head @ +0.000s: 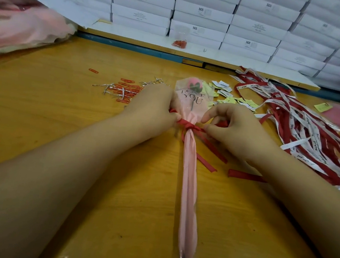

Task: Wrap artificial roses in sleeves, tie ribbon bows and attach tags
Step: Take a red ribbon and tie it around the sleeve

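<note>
A pink artificial rose lies in a pink sleeve printed with dark letters, stretched along the wooden table towards me. A red ribbon is tied round the sleeve's neck, its tails trailing to the right. My left hand pinches the ribbon's left loop beside the sleeve. My right hand pinches the ribbon's right side between thumb and finger.
Red paper clips and silver twist ties lie left of the rose. Small white and yellow tags lie to its right, beside a heap of red and white ribbons. White boxes are stacked behind. Pink material sits far left.
</note>
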`<state>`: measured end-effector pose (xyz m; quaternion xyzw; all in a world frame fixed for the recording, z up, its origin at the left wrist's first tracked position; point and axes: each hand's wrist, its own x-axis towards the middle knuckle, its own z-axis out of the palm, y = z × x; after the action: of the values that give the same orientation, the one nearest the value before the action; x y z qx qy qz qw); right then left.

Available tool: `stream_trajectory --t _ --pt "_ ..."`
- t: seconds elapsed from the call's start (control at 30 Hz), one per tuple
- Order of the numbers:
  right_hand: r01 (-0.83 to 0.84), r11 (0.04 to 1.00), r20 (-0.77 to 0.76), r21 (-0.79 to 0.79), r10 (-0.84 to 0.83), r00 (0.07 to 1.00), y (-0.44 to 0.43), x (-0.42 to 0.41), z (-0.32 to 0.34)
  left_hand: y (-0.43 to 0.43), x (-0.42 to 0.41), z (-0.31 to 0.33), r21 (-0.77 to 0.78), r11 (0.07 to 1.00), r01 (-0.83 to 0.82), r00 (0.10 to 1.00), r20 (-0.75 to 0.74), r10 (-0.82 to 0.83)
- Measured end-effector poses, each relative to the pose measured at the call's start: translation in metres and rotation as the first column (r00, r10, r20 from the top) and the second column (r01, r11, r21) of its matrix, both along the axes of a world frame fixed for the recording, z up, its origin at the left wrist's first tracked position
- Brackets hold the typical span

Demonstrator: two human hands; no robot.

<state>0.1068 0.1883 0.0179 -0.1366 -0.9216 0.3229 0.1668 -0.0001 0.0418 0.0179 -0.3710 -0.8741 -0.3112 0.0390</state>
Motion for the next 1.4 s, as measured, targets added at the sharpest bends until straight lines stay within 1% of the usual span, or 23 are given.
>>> stream_trajectory --t 0.07,0.17,0.3,0.37,0.4,0.43,0.47,0.53,0.6,0.7,0.8,0.93,0.97,1.07,1.1,1.17,1.27,1.4 --pt "0.012 1.0 0.011 0.004 -0.012 1.0 0.001 0.001 0.001 -0.001 -0.002 0.0 -0.025 1.0 -0.013 0.999 -0.032 0.012" --pt "0.031 0.998 0.019 -0.055 -0.03 0.999 0.002 0.0 0.003 -0.002 -0.001 0.001 -0.074 0.997 -0.03 0.998 -0.059 0.026" --pt "0.064 0.998 0.015 -0.002 -0.064 0.998 0.002 -0.003 0.003 0.001 0.003 0.003 -0.147 0.987 -0.068 0.992 -0.115 0.051" --pt "0.093 0.996 0.013 0.004 -0.093 0.996 0.003 -0.003 0.001 0.001 0.003 0.001 -0.13 0.989 -0.075 0.987 -0.151 0.055" --pt "0.107 0.994 0.01 -0.024 -0.107 0.994 0.003 -0.002 0.001 0.001 0.003 0.0 -0.105 0.992 -0.069 0.986 -0.161 0.052" --pt "0.114 0.991 0.008 -0.075 -0.114 0.993 0.004 -0.001 0.001 -0.001 0.001 -0.002 -0.07 0.996 -0.059 0.988 -0.148 0.048" --pt "0.113 0.983 0.006 -0.144 -0.113 0.994 0.004 -0.001 0.001 -0.003 -0.001 -0.003 -0.027 0.998 -0.049 0.994 -0.102 0.046" --pt "0.105 0.955 0.0 -0.279 -0.109 0.994 0.006 -0.001 0.003 -0.007 -0.005 -0.004 0.054 0.998 -0.043 0.999 0.03 0.042" --pt "0.102 0.937 -0.004 -0.333 -0.11 0.994 0.007 -0.001 0.005 -0.008 -0.009 -0.005 0.089 0.995 -0.046 0.994 0.101 0.037" --pt "0.093 0.945 0.016 -0.314 -0.093 0.996 0.007 -0.001 0.005 -0.004 -0.008 -0.004 0.076 0.997 -0.033 0.996 0.089 0.027" --pt "0.082 0.953 0.025 -0.292 -0.078 0.997 0.006 0.0 0.003 0.002 -0.004 -0.006 0.038 0.999 0.026 0.997 0.065 -0.029" --pt "0.071 0.959 0.034 -0.274 -0.065 0.997 0.007 0.0 0.004 0.002 -0.005 -0.006 0.04 0.998 0.039 0.995 0.094 -0.042" --pt "0.069 0.962 0.035 -0.266 -0.062 0.997 0.008 -0.001 0.005 0.002 -0.004 -0.005 0.032 0.999 0.034 0.996 0.078 -0.036" --pt "0.071 0.976 0.053 -0.204 -0.061 0.997 0.007 -0.004 0.006 0.003 -0.003 -0.002 -0.026 1.0 0.011 0.999 -0.032 -0.012" --pt "0.07 0.98 0.069 -0.185 -0.058 0.996 0.007 -0.005 0.005 0.003 -0.003 -0.001 -0.041 0.999 0.021 0.999 -0.036 -0.022" --pt "0.074 0.974 0.105 -0.214 -0.052 0.993 0.007 -0.004 0.005 0.002 -0.004 -0.002 -0.037 0.998 0.053 0.999 0.013 -0.053" --pt "0.131 0.935 0.087 -0.329 -0.108 0.99 0.011 -0.001 0.007 0.003 -0.001 -0.003 0.009 0.999 0.046 0.997 0.064 -0.046" --pt "0.236 0.917 0.084 -0.321 -0.221 0.972 0.012 -0.004 0.004 0.005 0.007 -0.002 0.09 0.995 -0.049 0.989 0.144 0.035"
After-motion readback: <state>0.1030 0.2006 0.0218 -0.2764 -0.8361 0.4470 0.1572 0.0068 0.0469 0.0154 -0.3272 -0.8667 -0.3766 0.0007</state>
